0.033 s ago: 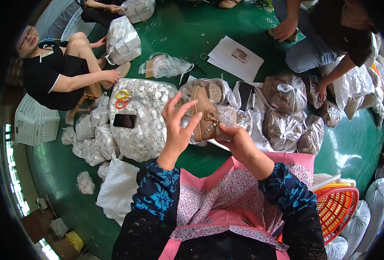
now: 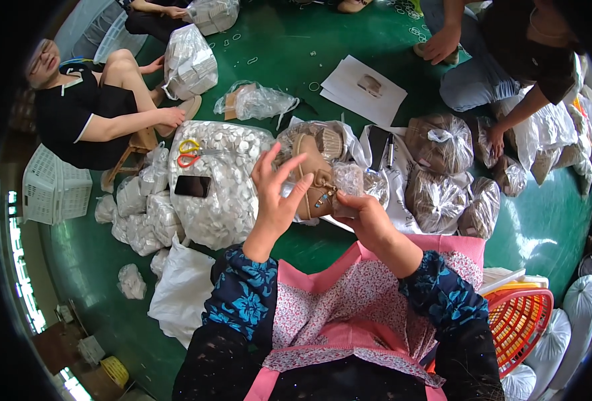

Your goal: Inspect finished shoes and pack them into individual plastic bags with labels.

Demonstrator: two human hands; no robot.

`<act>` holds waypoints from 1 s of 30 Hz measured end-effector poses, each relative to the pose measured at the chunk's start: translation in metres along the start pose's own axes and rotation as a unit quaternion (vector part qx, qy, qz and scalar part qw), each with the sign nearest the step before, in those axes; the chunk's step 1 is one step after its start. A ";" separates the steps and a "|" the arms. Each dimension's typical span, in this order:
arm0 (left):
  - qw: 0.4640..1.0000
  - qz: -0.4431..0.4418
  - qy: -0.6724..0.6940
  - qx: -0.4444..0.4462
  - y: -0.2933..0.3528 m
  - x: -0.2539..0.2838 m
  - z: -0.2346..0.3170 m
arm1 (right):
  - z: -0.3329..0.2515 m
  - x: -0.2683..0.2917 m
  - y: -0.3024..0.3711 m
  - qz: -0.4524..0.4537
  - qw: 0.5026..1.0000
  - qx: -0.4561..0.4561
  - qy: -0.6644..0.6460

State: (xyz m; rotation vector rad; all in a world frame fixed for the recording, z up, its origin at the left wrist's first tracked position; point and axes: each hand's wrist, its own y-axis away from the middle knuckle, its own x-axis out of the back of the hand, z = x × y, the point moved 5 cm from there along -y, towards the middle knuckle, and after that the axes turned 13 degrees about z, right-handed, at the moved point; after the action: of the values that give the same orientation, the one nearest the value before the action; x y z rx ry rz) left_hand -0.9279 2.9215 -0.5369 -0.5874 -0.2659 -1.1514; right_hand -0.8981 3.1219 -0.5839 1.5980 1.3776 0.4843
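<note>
Fingers (image 2: 268,160) of the left hand (image 2: 272,208) stay spread wide, thumb overlapping the tan boot (image 2: 314,166); between both hands, this has shifted slightly leftward; the right hand (image 2: 377,226) keeps gripping it near the beaded trim (image 2: 323,199).

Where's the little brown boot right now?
The brown boot is mid-picture in the head view, between the left hand and right hand, with clear plastic at its right.
</note>
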 end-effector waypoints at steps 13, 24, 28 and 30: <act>0.999 -0.017 -0.023 0.028 0.002 -0.005 -0.016 | 0.011 0.004 -0.013 0.007 0.999 -0.041 -0.020; 0.967 -0.094 0.154 0.180 0.005 -0.016 -0.015 | 0.009 0.006 -0.020 0.025 0.994 -0.066 -0.087; 0.938 -0.174 0.228 0.192 0.012 -0.028 -0.012 | 0.008 0.008 -0.023 0.036 0.988 -0.085 -0.120; 0.938 -0.187 0.226 0.183 0.008 -0.026 -0.008 | 0.007 0.007 -0.020 0.041 0.988 -0.084 -0.120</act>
State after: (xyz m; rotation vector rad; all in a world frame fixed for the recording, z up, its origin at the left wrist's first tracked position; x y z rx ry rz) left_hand -0.9316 2.9400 -0.5586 0.0720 -0.1897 -1.5221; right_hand -0.9017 3.1246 -0.6058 1.5239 1.0660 0.4302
